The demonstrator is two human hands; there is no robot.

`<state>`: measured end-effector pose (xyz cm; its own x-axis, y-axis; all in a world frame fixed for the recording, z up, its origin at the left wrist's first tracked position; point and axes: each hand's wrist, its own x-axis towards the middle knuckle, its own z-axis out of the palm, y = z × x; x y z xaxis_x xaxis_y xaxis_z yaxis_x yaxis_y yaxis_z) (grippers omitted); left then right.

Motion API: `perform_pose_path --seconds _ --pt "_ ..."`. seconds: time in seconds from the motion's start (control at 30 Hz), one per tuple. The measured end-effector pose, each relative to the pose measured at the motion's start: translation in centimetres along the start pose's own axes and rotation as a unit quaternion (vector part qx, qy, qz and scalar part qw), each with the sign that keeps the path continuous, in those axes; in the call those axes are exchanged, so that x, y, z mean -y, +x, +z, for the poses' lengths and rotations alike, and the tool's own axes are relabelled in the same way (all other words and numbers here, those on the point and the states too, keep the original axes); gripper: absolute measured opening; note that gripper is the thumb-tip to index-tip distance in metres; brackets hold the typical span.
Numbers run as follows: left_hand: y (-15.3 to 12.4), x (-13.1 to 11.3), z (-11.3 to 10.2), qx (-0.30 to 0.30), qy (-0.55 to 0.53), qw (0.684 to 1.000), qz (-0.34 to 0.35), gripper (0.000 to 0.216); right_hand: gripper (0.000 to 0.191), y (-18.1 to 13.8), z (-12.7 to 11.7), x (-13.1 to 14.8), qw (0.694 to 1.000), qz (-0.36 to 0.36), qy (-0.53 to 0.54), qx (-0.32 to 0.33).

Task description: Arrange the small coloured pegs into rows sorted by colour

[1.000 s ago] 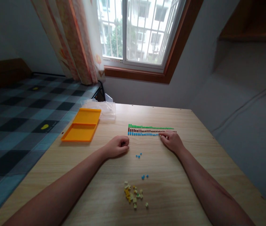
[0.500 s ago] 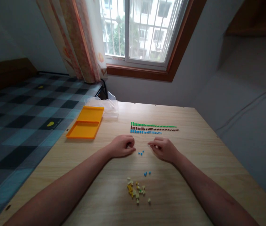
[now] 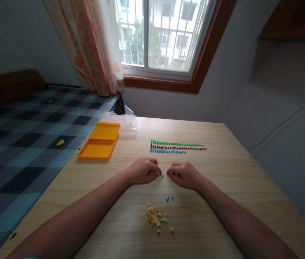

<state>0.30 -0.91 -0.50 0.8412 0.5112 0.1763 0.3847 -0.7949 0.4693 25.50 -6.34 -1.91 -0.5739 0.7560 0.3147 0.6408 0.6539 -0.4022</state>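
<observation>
My left hand (image 3: 144, 170) rests on the wooden table (image 3: 222, 187) with its fingers pinched together, and the fingertips touch a few tiny blue pieces (image 3: 162, 176). My right hand (image 3: 183, 174) lies just right of those pieces, fingers curled in toward them; what it holds, if anything, is hidden. Behind the hands run three neat rows of tiny pieces: green (image 3: 176, 144), brown (image 3: 178, 147) and a shorter blue row (image 3: 168, 151). Two more blue pieces (image 3: 169, 198) and a small heap of yellow pieces (image 3: 156, 218) lie nearer to me.
An open orange tray (image 3: 100, 145) sits at the table's left edge with a clear plastic box (image 3: 126, 124) behind it. A bed with a checked cover (image 3: 20, 140) stands to the left. A window and a curtain are behind the table.
My right hand left the end of the blue row and came back toward me and left to the loose blue pieces. My left hand shifted right to meet them.
</observation>
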Motion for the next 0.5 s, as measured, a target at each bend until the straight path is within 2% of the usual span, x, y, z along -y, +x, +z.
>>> perform_pose_path --seconds 0.17,0.3,0.5 --pt "0.28 -0.15 0.48 -0.017 0.033 0.999 -0.017 0.023 0.022 -0.04 -0.28 -0.64 1.0 0.017 -0.012 -0.022" --pt "0.33 -0.42 0.63 -0.044 0.028 0.997 -0.048 0.023 0.016 -0.31 -0.6 -0.57 0.999 0.014 0.023 -0.02" --pt "-0.06 -0.39 0.41 -0.026 -0.037 0.999 0.002 0.026 0.015 -0.51 -0.7 -0.46 0.999 -0.004 0.031 -0.01"
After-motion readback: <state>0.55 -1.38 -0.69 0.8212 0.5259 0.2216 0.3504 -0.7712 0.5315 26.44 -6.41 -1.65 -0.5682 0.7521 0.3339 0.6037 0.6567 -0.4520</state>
